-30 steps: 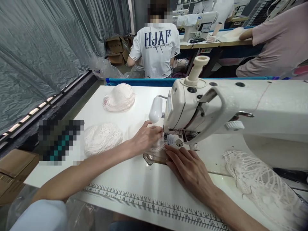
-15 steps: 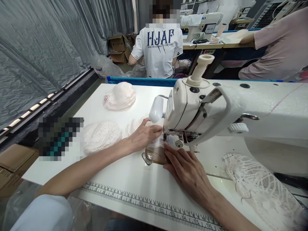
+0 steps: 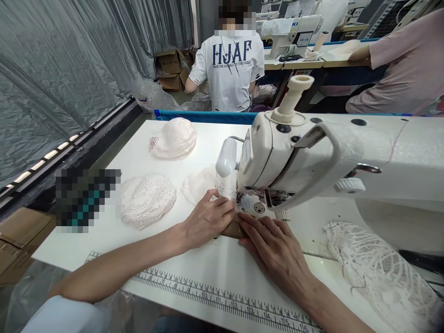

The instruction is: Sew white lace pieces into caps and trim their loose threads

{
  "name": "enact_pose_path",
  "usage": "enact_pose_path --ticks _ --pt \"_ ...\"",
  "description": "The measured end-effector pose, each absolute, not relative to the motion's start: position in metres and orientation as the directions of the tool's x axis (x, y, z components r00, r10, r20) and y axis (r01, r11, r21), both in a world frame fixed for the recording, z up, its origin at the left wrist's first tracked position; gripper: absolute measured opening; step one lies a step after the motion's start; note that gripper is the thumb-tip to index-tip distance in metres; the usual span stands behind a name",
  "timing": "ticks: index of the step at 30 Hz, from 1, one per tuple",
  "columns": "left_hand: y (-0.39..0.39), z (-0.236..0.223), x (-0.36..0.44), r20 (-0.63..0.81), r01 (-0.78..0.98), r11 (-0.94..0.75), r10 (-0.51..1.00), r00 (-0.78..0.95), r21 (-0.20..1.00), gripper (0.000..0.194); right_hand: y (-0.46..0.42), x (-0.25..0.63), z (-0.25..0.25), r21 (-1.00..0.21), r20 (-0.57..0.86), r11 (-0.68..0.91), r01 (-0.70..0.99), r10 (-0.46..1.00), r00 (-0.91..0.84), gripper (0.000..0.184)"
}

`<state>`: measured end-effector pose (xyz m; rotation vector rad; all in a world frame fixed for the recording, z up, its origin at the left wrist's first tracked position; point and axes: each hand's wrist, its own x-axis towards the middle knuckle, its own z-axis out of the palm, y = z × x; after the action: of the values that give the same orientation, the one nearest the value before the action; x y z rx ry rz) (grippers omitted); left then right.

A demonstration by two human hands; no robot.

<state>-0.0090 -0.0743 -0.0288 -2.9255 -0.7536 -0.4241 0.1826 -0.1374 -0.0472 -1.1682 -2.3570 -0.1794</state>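
Observation:
My left hand [image 3: 210, 221] has its fingers curled and pinched on the edge of a white lace piece [image 3: 199, 182], just left of the needle area. The lace spreads behind the fingers and runs under the head of a white sewing machine [image 3: 260, 152]. My right hand [image 3: 275, 247] lies with fingers stretched out on the machine bed, fingertips at the lace edge in front of the presser foot. Between the hands shows a brown plate [image 3: 233, 230], partly covered by my left hand. The exact needle point is hidden.
Two rounded white lace pieces [image 3: 148, 200] [image 3: 175, 138] lie on the left of the white table [image 3: 194, 282], which has a printed ruler along its front. More white lace [image 3: 378, 273] lies at the right. A person in a white shirt [image 3: 231, 74] sits ahead; another [image 3: 405, 69] is at right.
My left hand has moved slightly toward me and its fingers have curled in, covering more of the brown plate. More of the lace behind it shows. My right hand has barely moved.

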Motion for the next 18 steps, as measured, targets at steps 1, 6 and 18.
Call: enact_pose_path --ticks 1,6,18 --pt "-0.073 -0.029 -0.009 0.285 0.490 -0.871 0.466 0.838 -0.016 0.023 -0.137 0.183 -0.047 -0.095 0.481 0.618 0.780 0.715 -0.508 0.023" --pt "-0.065 -0.033 -0.010 0.286 0.529 -0.849 0.506 0.814 -0.001 0.025 -0.137 0.183 -0.047 -0.078 0.457 0.592 0.802 0.737 -0.499 0.023" --pt "-0.078 -0.043 -0.005 0.297 0.597 -0.802 0.566 0.769 -0.020 0.025 -0.134 0.180 -0.048 -0.102 0.533 0.609 0.786 0.701 -0.474 0.023"
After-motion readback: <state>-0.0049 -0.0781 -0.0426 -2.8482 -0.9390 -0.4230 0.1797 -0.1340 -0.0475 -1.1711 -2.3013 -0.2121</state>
